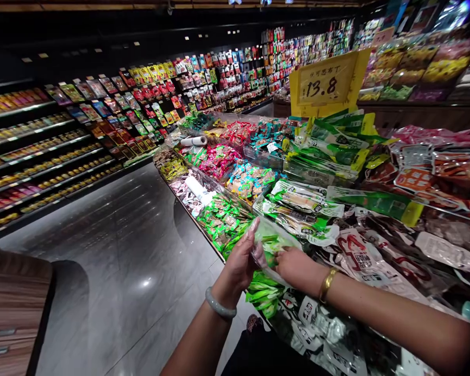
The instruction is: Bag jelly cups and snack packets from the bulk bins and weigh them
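Observation:
My left hand (241,257), a grey-green bangle on its wrist, grips one side of a clear plastic bag (280,230) between thumb and fingers. Green packets show in or through the thin plastic; I cannot tell which. My right hand (297,267), with a gold bracelet, reaches in from the right against the bag, its fingers curled and their tips partly hidden. What they hold is not clear. Small green snack packets (225,222) fill the bin beyond my left hand. Below the bag, more green packets (264,295) lie close to both hands.
White-and-green long packs (297,201) lie behind the bag. A yellow price sign (329,86) reads 13.8. White bag rolls (198,190) rest on the bins. Dark vacuum packs (332,334) lie at lower right. Grey floor (141,271) runs left toward stocked shelves (43,141).

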### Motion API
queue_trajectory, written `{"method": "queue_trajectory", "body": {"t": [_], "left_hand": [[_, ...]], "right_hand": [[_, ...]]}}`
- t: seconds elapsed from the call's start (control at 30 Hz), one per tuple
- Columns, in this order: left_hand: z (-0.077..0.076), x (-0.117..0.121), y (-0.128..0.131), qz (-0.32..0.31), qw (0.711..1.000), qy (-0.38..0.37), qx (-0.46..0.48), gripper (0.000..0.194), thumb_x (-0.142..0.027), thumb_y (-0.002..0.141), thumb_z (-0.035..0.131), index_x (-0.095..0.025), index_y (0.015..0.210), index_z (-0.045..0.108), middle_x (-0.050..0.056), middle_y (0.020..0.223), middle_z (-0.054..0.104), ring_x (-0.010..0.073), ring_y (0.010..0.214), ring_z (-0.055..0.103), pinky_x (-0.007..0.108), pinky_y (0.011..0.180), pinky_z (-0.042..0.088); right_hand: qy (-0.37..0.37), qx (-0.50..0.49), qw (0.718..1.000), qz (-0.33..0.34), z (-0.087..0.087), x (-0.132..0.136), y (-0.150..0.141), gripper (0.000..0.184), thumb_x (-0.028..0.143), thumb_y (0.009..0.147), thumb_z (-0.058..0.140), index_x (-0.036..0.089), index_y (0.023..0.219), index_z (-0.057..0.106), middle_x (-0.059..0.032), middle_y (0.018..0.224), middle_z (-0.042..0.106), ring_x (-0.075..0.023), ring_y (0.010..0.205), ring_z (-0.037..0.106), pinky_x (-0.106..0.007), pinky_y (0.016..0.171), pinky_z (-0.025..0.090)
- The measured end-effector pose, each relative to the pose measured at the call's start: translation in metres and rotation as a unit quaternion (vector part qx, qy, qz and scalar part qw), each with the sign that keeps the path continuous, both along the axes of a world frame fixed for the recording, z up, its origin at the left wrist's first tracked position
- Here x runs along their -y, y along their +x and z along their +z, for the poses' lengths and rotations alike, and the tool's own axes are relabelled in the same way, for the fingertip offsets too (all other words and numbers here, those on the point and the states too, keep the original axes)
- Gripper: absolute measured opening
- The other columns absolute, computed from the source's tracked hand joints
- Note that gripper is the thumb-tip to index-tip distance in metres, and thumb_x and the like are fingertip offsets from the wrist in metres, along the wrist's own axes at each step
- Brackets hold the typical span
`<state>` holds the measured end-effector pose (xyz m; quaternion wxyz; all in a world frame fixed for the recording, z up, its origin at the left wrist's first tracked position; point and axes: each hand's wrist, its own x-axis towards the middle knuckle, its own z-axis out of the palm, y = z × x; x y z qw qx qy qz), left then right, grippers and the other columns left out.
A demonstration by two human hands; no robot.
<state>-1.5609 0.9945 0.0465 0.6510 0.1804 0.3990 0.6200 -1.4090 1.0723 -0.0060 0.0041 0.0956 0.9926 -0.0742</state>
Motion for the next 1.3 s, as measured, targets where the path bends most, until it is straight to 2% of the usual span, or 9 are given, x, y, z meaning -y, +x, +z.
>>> {"method": "queue_trajectory", "body": {"t": [0.1,0.2,0.33,0.43,0.57,0.67,0.83,1.13,1.3], "left_hand": [[0.002,0.001,0.001,0.004,1.000,-0.007,0.010,0.065,-0.042,0.090,0.064,-0.029,0.150,0.041,-0.007,0.056,0.039,0.0078,0.045,0.033,0.018,0.046,0.033],[0.002,0.003,-0.003,0.013,0.999,-0.004,0.029,0.062,-0.040,0.091,0.064,-0.031,0.149,0.042,-0.008,0.056,0.038,0.0075,0.046,0.034,0.017,0.045,0.032],[-0.002,0.003,-0.013,0.011,0.999,0.013,0.038,0.056,-0.042,0.094,0.060,-0.031,0.147,0.046,-0.008,0.057,0.038,0.0070,0.045,0.035,0.017,0.045,0.034],[-0.005,0.001,-0.017,0.028,0.998,0.021,0.050,0.052,-0.040,0.095,0.059,-0.027,0.144,0.049,-0.008,0.057,0.037,0.0066,0.044,0.033,0.017,0.043,0.033],[-0.004,-0.003,-0.018,0.060,0.993,0.033,0.100,0.046,-0.034,0.097,0.056,-0.021,0.142,0.051,-0.007,0.058,0.039,0.0061,0.046,0.038,0.015,0.044,0.035],[0.003,-0.007,-0.016,0.076,0.990,0.029,0.114,0.042,-0.033,0.099,0.052,-0.019,0.138,0.053,-0.006,0.059,0.042,0.0061,0.048,0.041,0.014,0.045,0.039],[0.018,-0.010,-0.011,0.094,0.991,0.049,0.077,0.038,-0.032,0.096,0.058,-0.014,0.129,0.062,-0.005,0.059,0.045,0.0053,0.048,0.042,0.013,0.046,0.040],[0.075,0.025,0.002,0.172,0.971,0.140,-0.084,0.034,-0.035,0.094,0.058,-0.011,0.113,0.073,0.004,0.078,0.065,0.0092,0.064,0.058,0.018,0.061,0.051],[0.092,0.059,0.017,0.203,0.960,0.157,-0.115,0.037,-0.037,0.092,0.061,-0.010,0.115,0.073,0.009,0.088,0.070,0.0151,0.079,0.066,0.022,0.068,0.054]], "right_hand": [[-0.050,0.027,0.998,-0.022,-0.002,-0.004,0.003,0.025,0.019,0.087,0.062,0.021,0.109,0.071,-0.0103,0.107,0.074,-0.0238,0.098,0.068,-0.035,0.087,0.047],[-0.059,0.005,0.996,-0.065,0.022,-0.010,0.007,0.036,0.029,0.086,0.066,0.021,0.122,0.066,-0.0114,0.113,0.072,-0.0251,0.100,0.067,-0.032,0.083,0.049],[0.007,0.008,0.991,-0.130,0.053,-0.017,0.018,0.036,0.037,0.083,0.072,0.021,0.114,0.068,-0.0102,0.098,0.074,-0.0281,0.090,0.069,-0.032,0.073,0.048],[0.034,0.027,0.987,-0.151,0.063,-0.018,0.032,0.027,0.042,0.090,0.063,0.018,0.102,0.070,-0.0107,0.083,0.073,-0.0272,0.080,0.068,-0.032,0.068,0.046],[0.038,-0.013,0.990,-0.138,0.063,-0.019,0.051,0.041,0.048,0.099,0.045,0.018,0.086,0.070,-0.0106,0.078,0.070,-0.0251,0.083,0.066,-0.038,0.086,0.046],[0.063,-0.062,0.989,-0.118,0.058,-0.020,0.065,0.037,0.049,0.095,0.053,0.019,0.081,0.068,-0.0074,0.077,0.068,-0.0245,0.088,0.063,-0.048,0.107,0.034],[0.121,-0.111,0.975,-0.150,0.058,-0.019,0.086,0.017,0.019,0.095,0.053,0.020,0.082,0.064,-0.0031,0.079,0.067,-0.0197,0.085,0.060,-0.046,0.111,0.031],[0.139,-0.310,0.923,-0.183,0.081,0.015,0.100,0.011,0.031,0.090,0.062,0.021,0.086,0.060,-0.0047,0.083,0.065,-0.0226,0.087,0.057,-0.048,0.107,0.038],[0.117,-0.398,0.889,-0.191,0.081,0.030,0.101,0.006,0.015,0.088,0.059,0.021,0.089,0.059,-0.0038,0.081,0.066,-0.0222,0.084,0.057,-0.047,0.096,0.045]]}}
